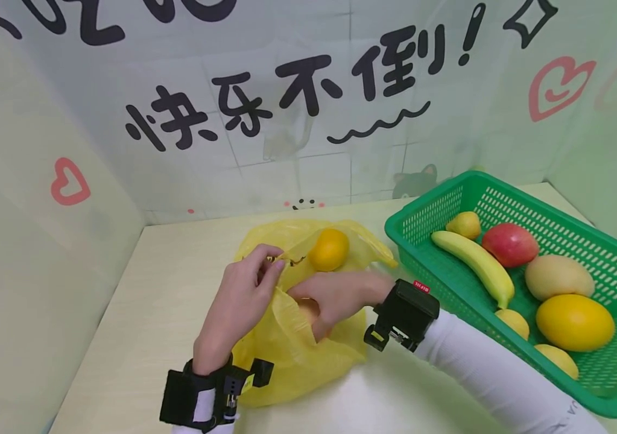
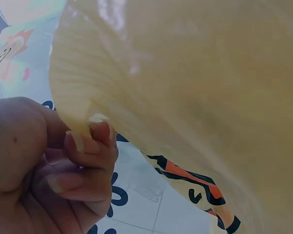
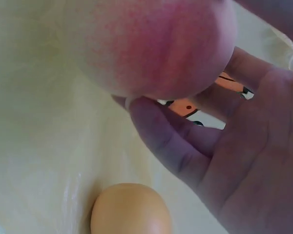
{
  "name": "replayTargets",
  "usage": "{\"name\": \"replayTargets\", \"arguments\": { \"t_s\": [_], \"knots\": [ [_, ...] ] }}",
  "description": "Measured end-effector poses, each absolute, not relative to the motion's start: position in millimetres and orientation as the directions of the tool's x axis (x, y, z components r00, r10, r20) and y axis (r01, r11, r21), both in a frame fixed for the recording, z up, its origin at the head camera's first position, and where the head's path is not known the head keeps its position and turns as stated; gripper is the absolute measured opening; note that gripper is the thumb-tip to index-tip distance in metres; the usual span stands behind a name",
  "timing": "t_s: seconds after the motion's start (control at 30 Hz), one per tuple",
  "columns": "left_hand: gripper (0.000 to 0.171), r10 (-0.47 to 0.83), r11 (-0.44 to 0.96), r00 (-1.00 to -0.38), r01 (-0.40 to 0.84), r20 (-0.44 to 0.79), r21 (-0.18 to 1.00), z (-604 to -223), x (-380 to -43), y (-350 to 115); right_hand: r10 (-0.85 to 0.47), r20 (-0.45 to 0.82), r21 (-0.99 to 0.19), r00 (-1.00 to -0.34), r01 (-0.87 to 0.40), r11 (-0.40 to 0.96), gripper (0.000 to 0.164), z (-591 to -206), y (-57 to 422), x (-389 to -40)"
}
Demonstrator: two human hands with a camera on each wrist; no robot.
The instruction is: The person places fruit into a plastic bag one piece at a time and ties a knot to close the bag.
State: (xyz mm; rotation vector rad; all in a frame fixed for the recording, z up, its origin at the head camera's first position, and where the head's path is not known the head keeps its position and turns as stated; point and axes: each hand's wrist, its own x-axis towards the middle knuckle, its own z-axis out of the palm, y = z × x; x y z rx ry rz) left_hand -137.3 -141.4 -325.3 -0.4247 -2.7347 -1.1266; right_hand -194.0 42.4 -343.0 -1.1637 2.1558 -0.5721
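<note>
A yellow plastic bag (image 1: 292,374) lies on the table, its mouth spread. My left hand (image 1: 240,304) pinches the bag's rim between thumb and fingers; the left wrist view shows the thin plastic (image 2: 185,73) hanging from those fingertips. Within the bag's mouth, my right hand (image 1: 343,295) holds a pink and cream peach (image 3: 156,48), its fingers curled round the fruit. Only a small part of the peach shows in the head view. An orange (image 1: 329,249) rests on the bag's far part, just beyond the right hand, and appears low in the right wrist view too.
A green plastic basket (image 1: 433,274) stands at the right. In it lie a banana (image 1: 476,265), a red fruit (image 1: 510,245), a tan oval one (image 1: 560,277), a large yellow one (image 1: 575,322) and several small yellow ones. A printed curtain (image 1: 265,181) hangs behind the table.
</note>
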Motion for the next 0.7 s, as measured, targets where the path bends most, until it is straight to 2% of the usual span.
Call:
{"name": "replayTargets", "arguments": {
  "t_s": [0.3, 0.5, 0.7],
  "knots": [
    [0.017, 0.184, 0.679, -0.954, 0.298, 0.237, 0.671, -324, -137, -141, -0.889, -0.323, -0.687, -0.324, -0.565, 0.456, 0.032, -354, 34, -190],
    [0.016, 0.189, 0.676, -0.951, 0.306, 0.243, 0.671, -324, -137, -141, -0.92, -0.322, -0.737, -0.226, -0.55, 0.393, 0.033, -362, 28, -188],
    [0.016, 0.195, 0.674, -0.953, 0.303, 0.233, 0.674, -324, -137, -141, -0.92, -0.351, -0.761, -0.175, -0.52, 0.389, 0.033, -364, 25, -187]
  ]
}}
